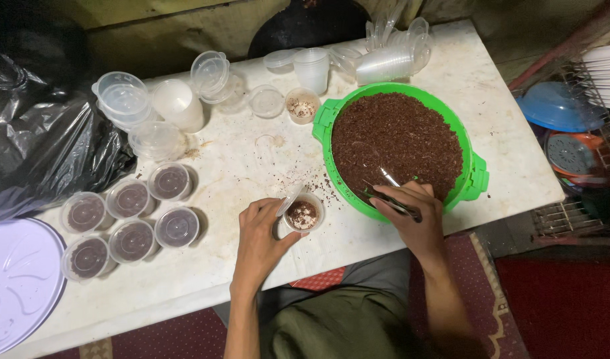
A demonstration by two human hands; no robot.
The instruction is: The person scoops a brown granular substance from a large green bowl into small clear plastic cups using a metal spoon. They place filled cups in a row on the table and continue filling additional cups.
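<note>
Cup (303, 214) of clear thin plastic, small and round, sits on the white table (252, 166) right in front of you, part filled with dark reddish-brown crumbly stuff and a paler patch on top. Your left hand (260, 234) curls around its left side, thumb and fingers touching the wall, with a clear lid (290, 199) tilted against the rim. Your right hand (411, 216) is pinched shut on a clear plastic spoon (385, 178), its bowl resting in the big green tub (474, 174), which stands just right of the cup and is heaped with the same coarse, grainy brown stuff. Crumbs are scattered on the table between cup and tub. To the left, six lidded cups (129, 219) with dark filling stand in a tight cluster. Farther back lie loose stacks of empty cups and lids (178, 100), and one open cup (302, 105) holding a little pale and brown mix. A crinkled black plastic bag (45, 139) slumps at the far left.
</note>
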